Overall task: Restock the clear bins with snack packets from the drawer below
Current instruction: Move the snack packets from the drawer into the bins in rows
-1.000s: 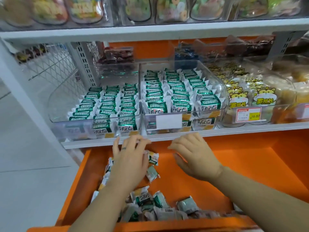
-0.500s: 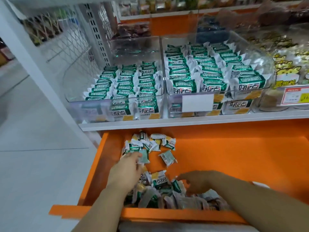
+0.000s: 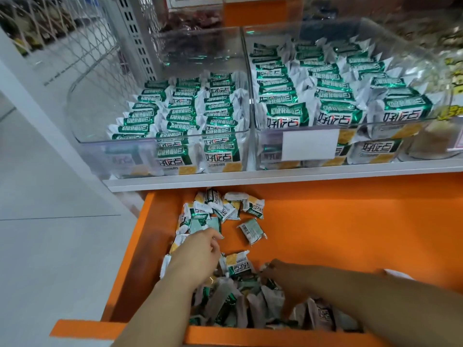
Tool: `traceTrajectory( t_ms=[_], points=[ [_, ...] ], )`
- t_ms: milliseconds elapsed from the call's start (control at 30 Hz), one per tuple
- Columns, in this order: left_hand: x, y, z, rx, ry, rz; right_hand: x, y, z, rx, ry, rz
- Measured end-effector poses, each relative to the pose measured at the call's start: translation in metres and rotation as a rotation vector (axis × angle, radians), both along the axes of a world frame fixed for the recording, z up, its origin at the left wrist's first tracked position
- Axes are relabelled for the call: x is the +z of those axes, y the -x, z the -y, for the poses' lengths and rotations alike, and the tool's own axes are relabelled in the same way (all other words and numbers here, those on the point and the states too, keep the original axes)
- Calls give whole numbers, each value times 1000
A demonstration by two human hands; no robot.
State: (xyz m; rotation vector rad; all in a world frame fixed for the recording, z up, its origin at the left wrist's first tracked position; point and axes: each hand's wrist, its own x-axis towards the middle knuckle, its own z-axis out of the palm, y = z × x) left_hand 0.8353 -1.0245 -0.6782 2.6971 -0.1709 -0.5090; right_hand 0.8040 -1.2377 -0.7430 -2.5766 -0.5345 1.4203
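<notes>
The orange drawer stands pulled out below the shelf. Green-and-white snack packets lie along its left side: a cluster at the back, a single one and a heap at the front. My left hand is down on the packets at the drawer's left, its fingers bent over a pale packet and their undersides hidden. My right hand, in shadow, reaches into the front heap beside a face-up packet. Above, the left clear bin is partly filled and the right clear bin is fuller.
A white shelf edge overhangs the back of the drawer. A wire mesh panel and a white upright close off the left; grey floor lies beyond. Another bin with yellow packs stands at the far right.
Both hands dropped from the shelf edge into the drawer, the left onto the left-side packets and the right into the front heap. My view tilted down and moved closer.
</notes>
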Motion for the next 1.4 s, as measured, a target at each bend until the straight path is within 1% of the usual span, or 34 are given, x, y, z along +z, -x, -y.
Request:
traceTrajectory(
  t_ms=[200,367,433,533,633,700,767,867,967,1067,1100,1133,1167,1200,1300,1400],
  points=[
    [-2,-4,5,26,23,13,-2,-1,1,36,-3,33],
    [-1,-3,5,29,41,-7,7,-3,7,-59,-24,111],
    [1,-1,6,29,32,13,15,-6,5,-106,-87,148],
    [6,3,9,9,44,32,28,-8,1,-148,-178,278],
    [10,13,10,-34,79,-8,37,-2,0,-145,-162,308],
    [12,17,8,-27,135,-40,38,0,0,-182,-170,313],
    [15,18,8,-3,247,-87,46,-5,-4,-274,-265,365],
    [26,18,14,4,398,-192,69,-18,-17,-451,-532,410],
    [31,16,15,67,462,-173,88,-22,-25,-634,-764,286],
    [29,12,14,134,428,-142,79,-24,-23,-820,-878,86],
    [27,11,13,145,401,-136,72,-25,-22,-872,-860,30],
    [26,11,13,150,372,-132,64,-24,-21,-898,-795,-5],
    [24,11,12,155,340,-123,55,-23,-19,-864,-691,-22],
    [23,11,11,162,311,-107,46,-21,-17,-762,-566,-22],
    [20,7,9,221,296,-64,19,-12,-12,-291,-187,23],
    [19,5,12,219,276,-35,0,-10,-16,-29,31,7]
  ],
)
